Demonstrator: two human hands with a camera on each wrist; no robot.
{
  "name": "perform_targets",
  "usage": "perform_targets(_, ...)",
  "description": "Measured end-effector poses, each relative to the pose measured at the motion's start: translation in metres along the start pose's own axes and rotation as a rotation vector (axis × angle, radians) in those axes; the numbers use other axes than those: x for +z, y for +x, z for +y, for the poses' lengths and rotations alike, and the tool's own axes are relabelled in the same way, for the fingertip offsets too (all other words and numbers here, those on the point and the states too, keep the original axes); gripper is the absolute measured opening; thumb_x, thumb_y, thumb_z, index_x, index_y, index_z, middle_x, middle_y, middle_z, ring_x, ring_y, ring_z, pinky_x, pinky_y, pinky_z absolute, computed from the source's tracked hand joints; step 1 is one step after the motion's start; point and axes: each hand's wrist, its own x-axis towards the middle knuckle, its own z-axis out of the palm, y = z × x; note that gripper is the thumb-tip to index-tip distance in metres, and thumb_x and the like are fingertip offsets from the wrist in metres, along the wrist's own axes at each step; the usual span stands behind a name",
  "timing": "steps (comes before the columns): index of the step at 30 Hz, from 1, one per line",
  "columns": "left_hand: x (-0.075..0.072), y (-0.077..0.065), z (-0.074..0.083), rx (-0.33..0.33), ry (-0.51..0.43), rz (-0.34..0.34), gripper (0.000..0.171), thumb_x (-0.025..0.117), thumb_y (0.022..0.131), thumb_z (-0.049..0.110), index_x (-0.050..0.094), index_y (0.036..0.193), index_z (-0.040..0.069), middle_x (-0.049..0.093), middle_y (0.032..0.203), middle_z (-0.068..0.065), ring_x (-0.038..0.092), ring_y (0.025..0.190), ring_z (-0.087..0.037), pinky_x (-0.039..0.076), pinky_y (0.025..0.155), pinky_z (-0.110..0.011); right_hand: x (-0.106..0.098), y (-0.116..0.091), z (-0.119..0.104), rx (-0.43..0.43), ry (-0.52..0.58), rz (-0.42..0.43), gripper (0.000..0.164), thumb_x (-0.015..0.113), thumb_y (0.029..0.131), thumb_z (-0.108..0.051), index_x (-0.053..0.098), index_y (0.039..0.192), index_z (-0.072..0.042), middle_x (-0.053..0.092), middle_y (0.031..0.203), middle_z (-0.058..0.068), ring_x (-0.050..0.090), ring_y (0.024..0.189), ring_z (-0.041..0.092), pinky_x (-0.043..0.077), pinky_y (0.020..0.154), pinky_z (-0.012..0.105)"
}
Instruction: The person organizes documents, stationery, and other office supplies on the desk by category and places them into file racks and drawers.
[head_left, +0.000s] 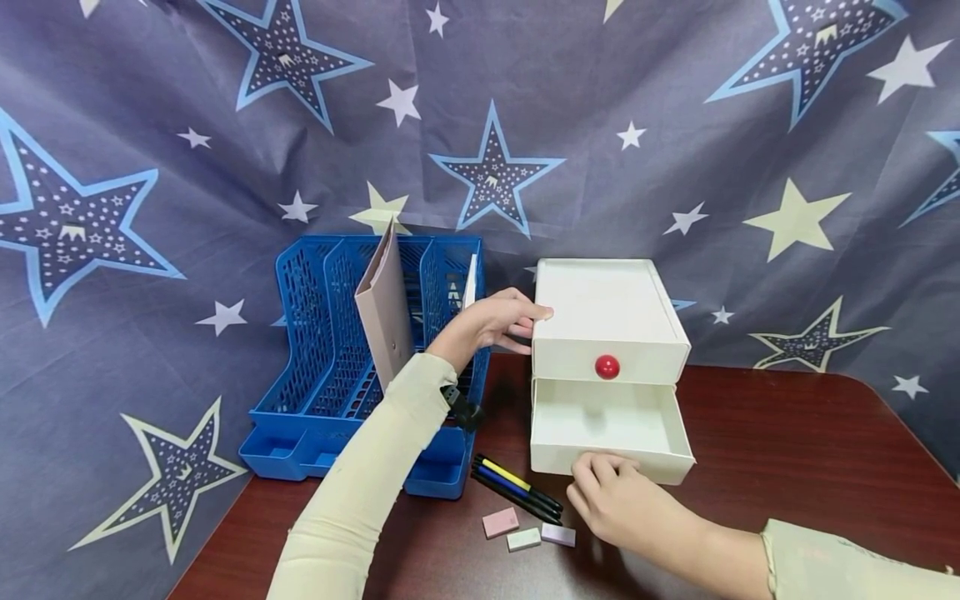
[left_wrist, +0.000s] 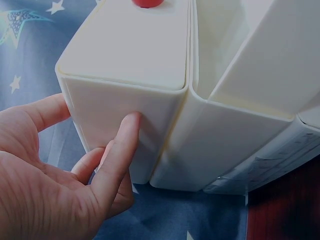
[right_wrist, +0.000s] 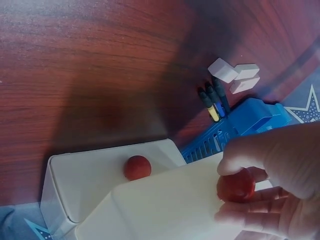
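A white drawer unit (head_left: 611, 300) stands on the table, its top drawer closed and the drawer under it (head_left: 600, 414) pulled out, with a bare interior. My right hand (head_left: 618, 500) is at the front of that pulled-out drawer. In the right wrist view, thumb and fingers pinch its round red knob (right_wrist: 236, 186). My left hand (head_left: 510, 317) rests on the unit's left side near the top, thumb at the upper edge. The left wrist view shows a straight finger pressed to the white side wall (left_wrist: 160, 107), the others spread around the corner.
A blue file organizer (head_left: 300, 400) holding a beige folder (head_left: 386, 308) stands left of the unit. Before it lie black pens (head_left: 517, 487) with yellow and blue barrels, beside a pink eraser (head_left: 500, 522), a pale green eraser (head_left: 523, 539) and a lavender one (head_left: 558, 534). A star-patterned cloth hangs behind.
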Motion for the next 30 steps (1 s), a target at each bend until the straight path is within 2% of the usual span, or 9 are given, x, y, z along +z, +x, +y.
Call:
perform_targets(10,0.0,0.0,0.0,0.006,0.006,-0.001,0.02,0.071,0.097,0.026,0.065,0.088,0.009,0.071,0.093,-0.006,0.068,0.088,-0.018,0.065,0.078,-0.041,-0.001,-0.002,-0.002,0.007,0.024,0.011,0.043,0.013,0.1,0.005,0.049,0.079,-0.004,0.049,0.084,0.017,0.042,0.065,0.027,0.037,0.04,0.032)
perform_targets(17,0.0,0.0,-0.001,-0.002,0.003,0.013,0.022,0.072,0.097,0.027,0.06,0.1,0.01,0.066,0.102,-0.008,0.065,0.093,-0.02,0.065,0.08,-0.041,-0.004,-0.003,0.002,0.018,0.066,0.012,0.029,0.029,0.096,-0.001,0.053,0.082,-0.005,0.052,0.089,0.015,0.048,0.071,0.024,0.041,0.045,0.031)
perform_targets(19,0.0,0.0,-0.001,-0.004,0.003,0.018,0.024,0.072,0.097,0.027,0.057,0.105,0.01,0.064,0.104,-0.008,0.064,0.094,-0.02,0.065,0.08,-0.041,-0.005,-0.003,0.003,0.028,0.076,0.013,0.032,0.027,0.096,0.001,0.055,0.082,-0.005,0.052,0.09,0.015,0.049,0.072,0.023,0.044,0.047,0.03)
perform_targets(22,0.0,0.001,-0.001,-0.004,0.004,0.018,0.025,0.072,0.097,0.028,0.056,0.105,0.01,0.064,0.105,-0.008,0.064,0.094,-0.02,0.065,0.079,-0.04,-0.007,-0.004,0.004,0.054,0.08,0.018,0.043,0.018,0.099,0.004,0.057,0.084,-0.005,0.054,0.09,0.014,0.051,0.071,0.023,0.045,0.05,0.029)
perform_targets(27,0.0,0.0,0.0,0.005,0.017,0.006,0.02,0.07,0.098,0.027,0.063,0.093,0.008,0.068,0.102,-0.008,0.065,0.094,-0.02,0.065,0.078,-0.04,-0.012,-0.002,0.001,0.096,0.122,0.068,0.044,0.018,0.101,0.004,0.058,0.086,-0.005,0.056,0.089,0.012,0.051,0.069,0.023,0.046,0.052,0.029)
perform_targets(30,0.0,0.0,0.0,0.004,0.018,0.01,0.02,0.071,0.098,0.027,0.063,0.094,0.009,0.067,0.104,-0.009,0.065,0.096,-0.021,0.065,0.079,-0.04,-0.014,0.001,-0.001,0.116,0.215,0.122,0.04,0.021,0.102,0.003,0.058,0.089,-0.006,0.054,0.086,0.007,0.05,0.07,0.02,0.046,0.054,0.026)
